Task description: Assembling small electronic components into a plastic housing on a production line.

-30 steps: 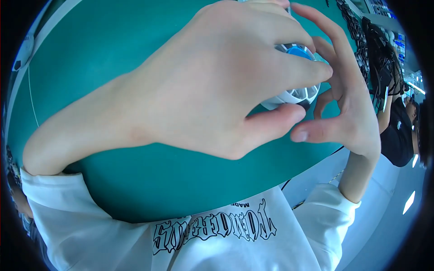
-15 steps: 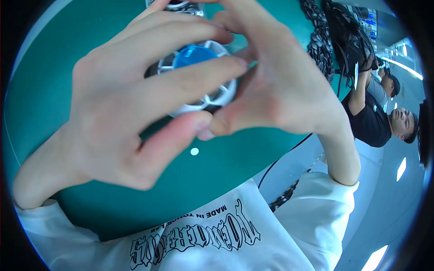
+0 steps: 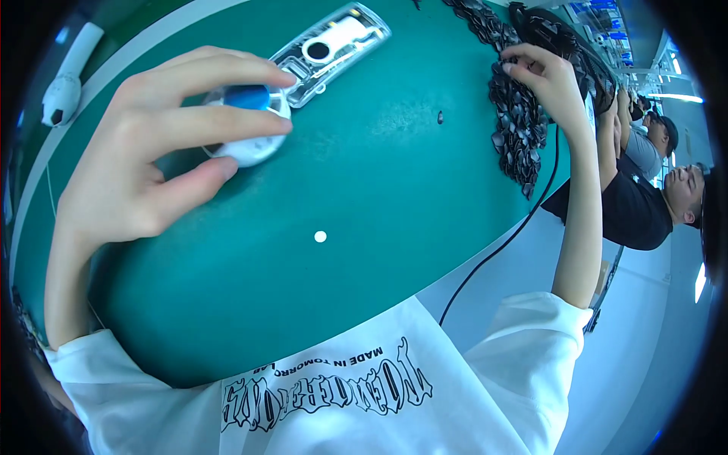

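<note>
My left hand (image 3: 140, 163) curves over a round white part (image 3: 262, 148) with a blue centre (image 3: 246, 98), its fingers and thumb gripping the rim. Beside it, a long clear-and-white plastic casing (image 3: 345, 38) with a dark round hole extends to the upper right; fingers hide whether the two are joined. At the far right, my right hand (image 3: 560, 87) reaches to the edge of a heap of small black plastic pieces (image 3: 519, 125). Its thumb and index fingertips are close together against the heap, and whatever lies between them is too small to make out.
A white handled device (image 3: 64, 95) lies at the far left. On the green table (image 3: 371, 182) are a white dot (image 3: 321, 236) and one loose black piece (image 3: 440, 117). Beyond the heap is a black mesh bag (image 3: 588, 57). A black cable (image 3: 500, 243) hangs off the right edge; people sit further right.
Both hands were together on the round part. My right hand has let go and moved right to the black heap; my left has shifted left with the round part, uncovering the clear casing.
</note>
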Available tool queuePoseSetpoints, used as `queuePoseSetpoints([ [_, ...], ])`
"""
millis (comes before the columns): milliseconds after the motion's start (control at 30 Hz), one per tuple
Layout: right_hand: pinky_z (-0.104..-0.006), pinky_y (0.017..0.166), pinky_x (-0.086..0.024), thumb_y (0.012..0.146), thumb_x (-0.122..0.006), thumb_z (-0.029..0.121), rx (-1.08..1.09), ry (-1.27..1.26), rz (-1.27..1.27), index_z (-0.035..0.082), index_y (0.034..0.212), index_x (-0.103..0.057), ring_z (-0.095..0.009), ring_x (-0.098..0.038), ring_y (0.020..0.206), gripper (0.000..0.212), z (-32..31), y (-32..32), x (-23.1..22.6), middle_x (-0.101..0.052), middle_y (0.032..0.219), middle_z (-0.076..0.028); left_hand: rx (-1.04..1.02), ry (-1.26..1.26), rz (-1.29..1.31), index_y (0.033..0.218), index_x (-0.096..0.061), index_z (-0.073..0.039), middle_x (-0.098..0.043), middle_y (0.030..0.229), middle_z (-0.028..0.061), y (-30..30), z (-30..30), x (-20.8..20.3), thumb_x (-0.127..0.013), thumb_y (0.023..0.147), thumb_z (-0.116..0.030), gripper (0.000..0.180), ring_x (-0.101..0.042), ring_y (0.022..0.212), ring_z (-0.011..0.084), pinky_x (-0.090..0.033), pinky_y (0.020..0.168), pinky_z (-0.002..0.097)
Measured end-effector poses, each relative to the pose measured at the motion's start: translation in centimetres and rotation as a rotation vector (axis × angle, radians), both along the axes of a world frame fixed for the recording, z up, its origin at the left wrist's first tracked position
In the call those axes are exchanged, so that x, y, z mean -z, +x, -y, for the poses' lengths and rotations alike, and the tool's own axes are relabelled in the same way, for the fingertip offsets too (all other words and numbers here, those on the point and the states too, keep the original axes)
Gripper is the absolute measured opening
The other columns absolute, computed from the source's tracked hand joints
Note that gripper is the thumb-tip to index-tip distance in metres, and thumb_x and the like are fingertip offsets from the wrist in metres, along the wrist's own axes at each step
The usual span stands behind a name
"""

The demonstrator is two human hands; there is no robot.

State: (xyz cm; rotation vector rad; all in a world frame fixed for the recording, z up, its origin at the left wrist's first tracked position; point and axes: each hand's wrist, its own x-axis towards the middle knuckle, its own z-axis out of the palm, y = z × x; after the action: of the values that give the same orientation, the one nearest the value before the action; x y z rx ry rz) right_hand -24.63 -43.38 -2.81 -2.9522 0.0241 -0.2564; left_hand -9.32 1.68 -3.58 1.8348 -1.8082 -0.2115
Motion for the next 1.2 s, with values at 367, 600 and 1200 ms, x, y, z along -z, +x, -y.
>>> queuePoseSetpoints([
  [367, -0.0267, 0.065, -0.046, 0.081, -0.076, 0.001, -0.012, 0.033, 0.148, 0.002, 0.096, -0.071, -0.016, -0.059, 0.072, 0.016, -3.9, -0.7, -1.7, -0.065, 0.081, -0.004, -0.13, -0.107, 0.087, 0.123, -0.073, -0.01, -0.056, 0.147, 0.0196, 4.4, 0.9, 1.1, -0.072, 0.076, -0.012, 0.048, -0.059, 0.129, 0.0386, -0.049, 0.107, 0.0475],
  [600, -0.0378, 0.062, -0.058, 0.07, -0.079, -0.01, -0.54, -0.188, 0.466, -0.007, 0.086, -0.066, -0.036, -0.07, 0.075, 0.021, -15.1, -4.0, -3.2, -0.066, 0.094, -0.022, 0.035, -0.215, 0.065, 0.129, -0.071, -0.007, -0.057, 0.145, 0.0222, 5.1, 3.0, 1.6, -0.07, 0.082, -0.009, 0.047, -0.061, 0.128, 0.0386, -0.049, 0.107, 0.0448],
  [1200, -0.03, 0.073, -0.044, 0.072, -0.077, -0.005, -0.341, 0.486, 0.367, -0.003, 0.092, -0.07, -0.018, -0.056, 0.082, 0.02, -23.2, 4.0, 1.3, -0.064, 0.097, -0.013, 0.019, -0.65, 0.356, 0.143, -0.058, -0.008, -0.06, 0.135, 0.0236, 4.2, 2.8, 4.4, -0.078, 0.082, -0.017, 0.065, -0.071, 0.099, 0.0349, -0.06, 0.08, 0.0351],
])
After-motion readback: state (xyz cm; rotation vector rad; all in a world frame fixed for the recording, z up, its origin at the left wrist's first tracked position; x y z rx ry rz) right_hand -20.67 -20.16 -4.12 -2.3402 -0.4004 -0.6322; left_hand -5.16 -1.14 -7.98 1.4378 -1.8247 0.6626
